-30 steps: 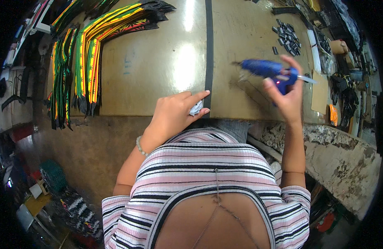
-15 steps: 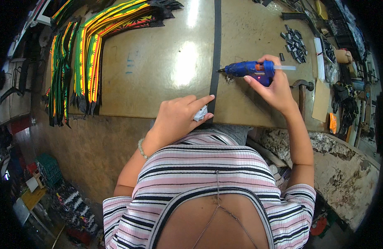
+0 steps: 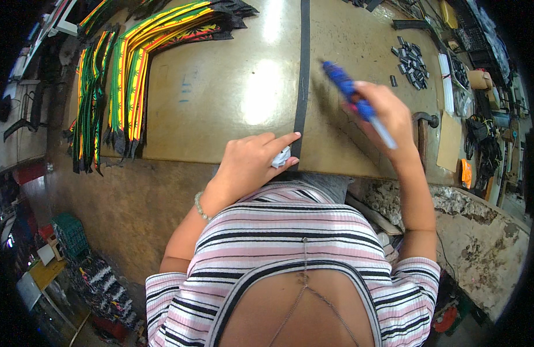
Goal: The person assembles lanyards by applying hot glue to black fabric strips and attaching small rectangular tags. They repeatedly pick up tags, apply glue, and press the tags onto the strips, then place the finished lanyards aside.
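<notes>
Clearly soft and light, the black strap point(image 3: 302, 87) lies flat along the surface point(image 3: 221, 98), its near end pinned by the left hand point(image 3: 252, 162), which clutches white scrap, while the right hand point(image 3: 382, 113) grips a blue glue gun point(image 3: 351, 95).

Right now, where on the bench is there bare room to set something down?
Bare table lies between the striped straps and the black strip. Right of it, the blue tool, right hand and small clips crowd things.
</notes>
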